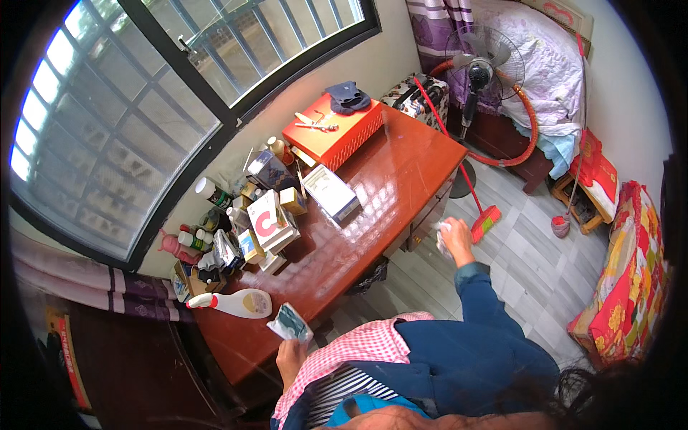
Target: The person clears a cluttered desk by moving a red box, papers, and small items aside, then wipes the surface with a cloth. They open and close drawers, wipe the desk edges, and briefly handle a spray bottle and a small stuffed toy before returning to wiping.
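My left hand (291, 359) grips a soft white and dark green packet (292, 324), possibly tissues, at the desk's front edge. Out over the floor, beyond the desk's front side, my right hand (458, 240) is closed on a crumpled white tissue or cloth (444, 239). A white spray bottle (244, 303) with a red and white trigger head lies on its side on the glossy reddish-brown desk (371, 215), just past the packet. Light from the window reflects off the desktop.
Boxes and bottles crowd the window side, among them a white box (266, 221) and an open-topped box (333, 193). A dark cloth (348, 98) lies on an orange box (333, 131). A red-handled broom (485, 223) leans near a standing fan (480, 74).
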Motion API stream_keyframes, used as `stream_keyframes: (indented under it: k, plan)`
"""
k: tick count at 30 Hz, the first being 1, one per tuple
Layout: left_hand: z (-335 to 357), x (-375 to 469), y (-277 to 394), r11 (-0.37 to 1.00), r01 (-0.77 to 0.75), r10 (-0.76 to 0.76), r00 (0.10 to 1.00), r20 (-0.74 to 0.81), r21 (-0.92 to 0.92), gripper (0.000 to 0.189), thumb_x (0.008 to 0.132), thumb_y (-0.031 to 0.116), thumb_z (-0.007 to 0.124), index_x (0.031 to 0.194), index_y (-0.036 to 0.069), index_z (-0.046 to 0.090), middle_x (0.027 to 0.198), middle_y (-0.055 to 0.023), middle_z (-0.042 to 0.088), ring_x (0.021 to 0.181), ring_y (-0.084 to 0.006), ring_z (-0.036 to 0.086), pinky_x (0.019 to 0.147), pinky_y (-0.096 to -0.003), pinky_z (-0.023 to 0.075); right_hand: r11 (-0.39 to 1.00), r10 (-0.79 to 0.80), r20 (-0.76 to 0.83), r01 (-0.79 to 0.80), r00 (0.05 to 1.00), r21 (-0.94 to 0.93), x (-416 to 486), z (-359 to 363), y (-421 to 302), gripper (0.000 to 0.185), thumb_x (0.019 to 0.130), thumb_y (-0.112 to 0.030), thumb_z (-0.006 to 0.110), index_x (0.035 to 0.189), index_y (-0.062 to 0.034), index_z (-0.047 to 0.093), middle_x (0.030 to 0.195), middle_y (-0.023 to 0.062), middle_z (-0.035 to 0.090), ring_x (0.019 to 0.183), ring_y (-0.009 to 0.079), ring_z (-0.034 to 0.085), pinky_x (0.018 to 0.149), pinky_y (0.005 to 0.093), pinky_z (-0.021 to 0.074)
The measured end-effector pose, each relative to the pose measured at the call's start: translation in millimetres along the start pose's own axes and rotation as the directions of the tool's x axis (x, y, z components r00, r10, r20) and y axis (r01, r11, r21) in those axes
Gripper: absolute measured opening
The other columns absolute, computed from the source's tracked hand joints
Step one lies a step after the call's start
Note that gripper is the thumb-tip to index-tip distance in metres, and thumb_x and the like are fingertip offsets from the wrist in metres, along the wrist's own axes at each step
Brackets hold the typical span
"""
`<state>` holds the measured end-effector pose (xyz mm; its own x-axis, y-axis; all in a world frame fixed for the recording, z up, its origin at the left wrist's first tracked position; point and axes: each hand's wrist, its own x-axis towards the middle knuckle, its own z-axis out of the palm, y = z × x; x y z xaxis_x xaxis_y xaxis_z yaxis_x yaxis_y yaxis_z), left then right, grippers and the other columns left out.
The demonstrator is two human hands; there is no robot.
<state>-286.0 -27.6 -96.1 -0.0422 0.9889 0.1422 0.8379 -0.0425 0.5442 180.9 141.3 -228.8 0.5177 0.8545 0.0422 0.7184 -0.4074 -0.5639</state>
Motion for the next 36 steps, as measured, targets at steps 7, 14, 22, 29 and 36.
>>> stream_keyframes:
  k: [7, 14, 22, 29, 36]
  plan:
    - [15.4, 117.4, 65.3, 0.947, -0.304, 0.309, 0.950, -0.036, 0.104, 0.014, 0.079, 0.000, 0.062, 0.091, -0.001, 0.056, 0.083, -0.0194, 0.053, 0.078, -0.0385, 0.054, 0.066, -0.0442, 0.0441, 0.981, 0.156, 0.172, -0.173, 0.973, 0.091, -89.5, -12.1, 69.7, 0.026, 0.077, -0.029, 0.067, 0.099, -0.0149, 0.069, 0.094, 0.0185, 0.063, 0.091, 0.0386, 0.061, 0.078, 0.0476, 0.0495]
    - [57.8, 308.7, 104.3, 0.823, -0.478, 0.534, 0.835, -0.133, 0.306, 0.007, 0.086, 0.008, 0.057, 0.091, 0.004, 0.057, 0.083, -0.0184, 0.058, 0.080, -0.0391, 0.057, 0.068, -0.0455, 0.0458, 0.959, 0.269, 0.038, -0.272, 0.962, 0.082, -107.4, -56.0, 101.8, 0.024, 0.079, -0.029, 0.066, 0.098, -0.0144, 0.068, 0.090, 0.0174, 0.061, 0.089, 0.0381, 0.060, 0.076, 0.0469, 0.0485]
    - [144.3, 511.4, 106.1, 0.804, -0.421, 0.456, 0.890, 0.018, 0.420, 0.022, 0.080, 0.008, 0.060, 0.101, 0.005, 0.056, 0.095, -0.0189, 0.059, 0.092, -0.0391, 0.057, 0.077, -0.0472, 0.0473, 0.921, 0.389, -0.008, -0.389, 0.921, -0.001, -84.5, -74.6, 106.9, 0.024, 0.079, -0.027, 0.066, 0.098, -0.0128, 0.068, 0.089, 0.0172, 0.062, 0.086, 0.0380, 0.061, 0.075, 0.0456, 0.0495]
    - [180.0, 519.7, 122.6, 0.784, -0.407, 0.468, 0.883, -0.016, 0.469, 0.062, 0.081, 0.013, 0.067, 0.138, 0.015, 0.042, 0.132, -0.0259, 0.043, 0.116, -0.0431, 0.046, 0.097, -0.0472, 0.0411, 0.855, 0.285, 0.381, -0.413, 0.880, 0.313, 6.8, -27.2, 72.1, 0.046, 0.084, -0.032, 0.063, 0.124, -0.0119, 0.057, 0.115, 0.0213, 0.062, 0.104, 0.0401, 0.060, 0.087, 0.0428, 0.0486]
    - [180.0, 420.2, 169.9, 0.803, -0.574, 0.582, 0.813, 0.001, 0.158, 0.034, 0.079, 0.005, 0.069, 0.112, 0.008, 0.062, 0.124, -0.0182, 0.054, 0.113, -0.0366, 0.053, 0.095, -0.0429, 0.0442, 0.916, 0.270, 0.494, -0.378, 0.827, 0.133, 136.6, 56.5, 43.9, 0.053, 0.081, -0.034, 0.060, 0.129, -0.0130, 0.053, 0.117, 0.0228, 0.061, 0.107, 0.0417, 0.058, 0.090, 0.0465, 0.0466]
